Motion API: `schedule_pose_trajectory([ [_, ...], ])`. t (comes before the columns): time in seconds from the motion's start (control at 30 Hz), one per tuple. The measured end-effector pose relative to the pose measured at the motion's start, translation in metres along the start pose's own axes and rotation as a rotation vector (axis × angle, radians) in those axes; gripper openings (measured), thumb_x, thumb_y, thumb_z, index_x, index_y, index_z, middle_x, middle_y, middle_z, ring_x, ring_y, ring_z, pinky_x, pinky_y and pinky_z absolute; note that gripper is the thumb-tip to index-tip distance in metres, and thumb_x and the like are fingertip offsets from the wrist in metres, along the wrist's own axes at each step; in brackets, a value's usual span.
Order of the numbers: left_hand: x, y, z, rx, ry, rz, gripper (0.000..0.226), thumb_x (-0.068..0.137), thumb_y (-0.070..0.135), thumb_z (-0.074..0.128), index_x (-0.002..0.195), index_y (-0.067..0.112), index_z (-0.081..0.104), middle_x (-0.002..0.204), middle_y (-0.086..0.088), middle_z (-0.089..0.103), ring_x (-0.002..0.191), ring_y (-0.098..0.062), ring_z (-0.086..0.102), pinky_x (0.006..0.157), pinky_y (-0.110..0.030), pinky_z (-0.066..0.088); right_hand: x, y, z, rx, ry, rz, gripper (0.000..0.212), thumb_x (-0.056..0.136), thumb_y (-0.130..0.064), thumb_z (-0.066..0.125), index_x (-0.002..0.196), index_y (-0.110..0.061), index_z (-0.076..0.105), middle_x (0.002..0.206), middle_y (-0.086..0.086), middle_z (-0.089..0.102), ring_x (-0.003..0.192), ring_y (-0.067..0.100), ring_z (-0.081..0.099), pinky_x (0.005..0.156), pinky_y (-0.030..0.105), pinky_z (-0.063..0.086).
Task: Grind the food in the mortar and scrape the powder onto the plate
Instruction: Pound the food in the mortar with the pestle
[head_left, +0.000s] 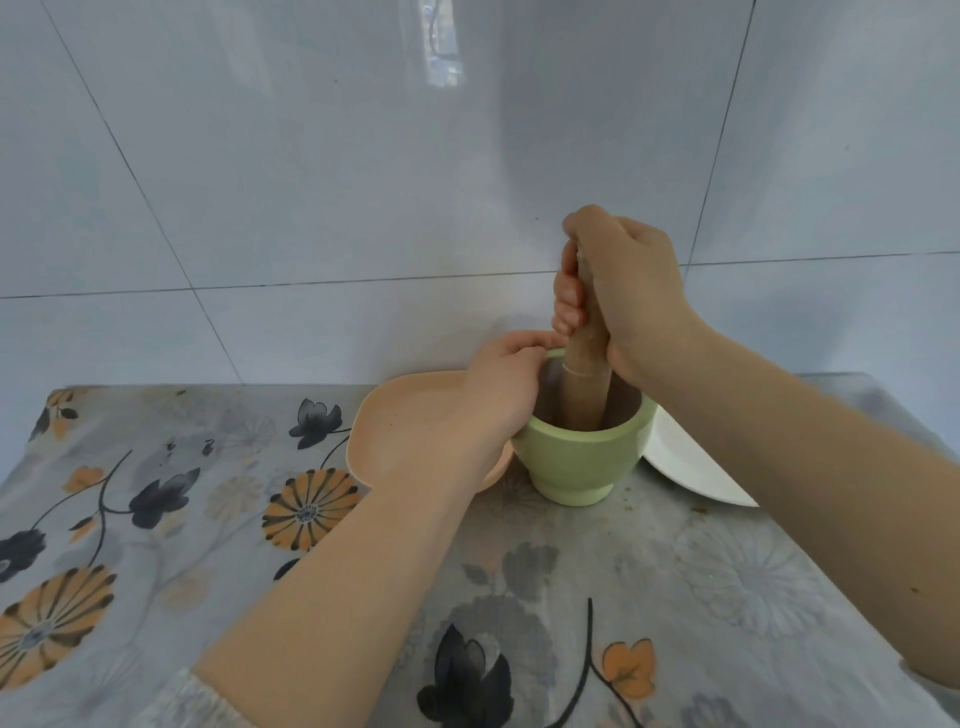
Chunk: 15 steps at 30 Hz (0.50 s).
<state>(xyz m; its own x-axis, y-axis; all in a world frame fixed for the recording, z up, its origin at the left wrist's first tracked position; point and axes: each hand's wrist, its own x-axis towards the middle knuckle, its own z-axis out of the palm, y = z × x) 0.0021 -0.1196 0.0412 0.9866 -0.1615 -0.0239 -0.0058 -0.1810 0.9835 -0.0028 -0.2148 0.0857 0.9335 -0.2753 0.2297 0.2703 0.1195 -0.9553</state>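
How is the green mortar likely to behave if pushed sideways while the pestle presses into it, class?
The green mortar narrows to a small foot, so it may tip or skid on the smooth floral cloth. The left hand gripping its rim suggests it needs steadying. Its thick wall hints at a fairly heavy, rigid bowl.

Matt green mortar, wooden pestle, printed floral cloth, glossy wall tiles

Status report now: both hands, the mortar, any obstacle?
Right hand shut on pestle, upright in mortar. Left hand steadies rim. Nothing in the way.
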Motion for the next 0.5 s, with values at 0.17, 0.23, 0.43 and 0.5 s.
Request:
schedule_pose_trajectory([
  [0.17, -0.0024, 0.0028, 0.0012, -0.02, 0.019, -0.03, 0.027, 0.09, 0.004, 0.045, 0.101, 0.011, 0.069, 0.097, -0.008, 0.068, 0.084, -0.016, 0.059, 0.079, -0.027, 0.048, -0.0033, 0.0067, -0.0003, 0.014, -0.044, -0.021, 0.028, 0.079, -0.018, 0.048, 0.052, -0.011, 0.043, 0.039, 0.006, 0.039, 0.035, 0.021, 0.035, 0.043, 0.028, 0.036],
  [0.23, -0.0039, 0.0041, 0.0014, -0.009, 0.028, -0.035, 0.028, 0.09, 0.004, 0.045, 0.102, 0.009, 0.069, 0.104, -0.012, 0.068, 0.091, -0.02, 0.059, 0.088, -0.031, 0.046, -0.0037, 0.007, -0.0002, 0.019, -0.065, -0.033, 0.028, 0.078, -0.018, 0.048, 0.052, -0.011, 0.043, 0.038, 0.005, 0.038, 0.034, 0.021, 0.033, 0.042, 0.026, 0.035],
  [0.43, -0.004, 0.0031, 0.0028, -0.001, 0.029, -0.033, 0.028, 0.091, 0.003, 0.042, 0.098, 0.007, 0.068, 0.092, -0.011, 0.064, 0.09, -0.023, 0.059, 0.088, -0.035, 0.048, -0.01, 0.0107, -0.0003, 0.021, -0.156, -0.094, 0.024, 0.074, -0.021, 0.048, 0.054, -0.01, 0.043, 0.037, 0.007, 0.035, 0.034, 0.021, 0.03, 0.042, 0.03, 0.034],
  [0.5, -0.0041, 0.0035, 0.003, -0.015, 0.029, -0.029, 0.028, 0.091, 0.002, 0.042, 0.096, 0.008, 0.068, 0.096, -0.014, 0.065, 0.09, -0.023, 0.059, 0.089, -0.036, 0.048, -0.0095, 0.0114, -0.0013, 0.018, -0.139, -0.104, 0.025, 0.073, -0.021, 0.048, 0.051, -0.011, 0.043, 0.036, 0.007, 0.035, 0.034, 0.021, 0.03, 0.043, 0.03, 0.035],
])
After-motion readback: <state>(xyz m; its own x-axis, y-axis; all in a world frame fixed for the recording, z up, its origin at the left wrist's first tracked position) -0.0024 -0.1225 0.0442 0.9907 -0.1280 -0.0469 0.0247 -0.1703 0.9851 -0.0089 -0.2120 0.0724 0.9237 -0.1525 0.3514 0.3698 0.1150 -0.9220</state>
